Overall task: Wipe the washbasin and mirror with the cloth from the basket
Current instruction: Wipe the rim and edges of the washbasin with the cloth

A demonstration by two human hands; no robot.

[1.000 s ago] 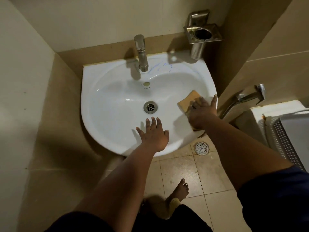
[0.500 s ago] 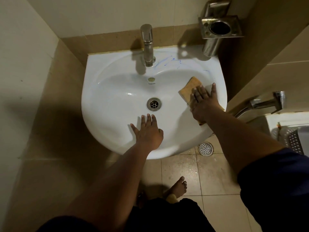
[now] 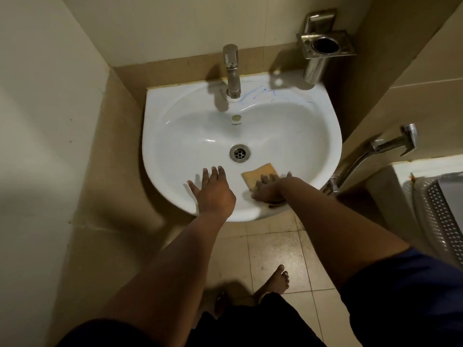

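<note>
Left of centre in the frame, the left hand (image 3: pixel 215 194) lies on the near rim of the white washbasin (image 3: pixel 175 146) — fingers straight and spread, holding nothing. Just right of it, below the drain (image 3: pixel 239 153), the right hand (image 3: pixel 269 190) presses the yellow cloth (image 3: pixel 259 175) against the basin's inner wall — fingers laid over the cloth's near edge, only slightly bent
</note>
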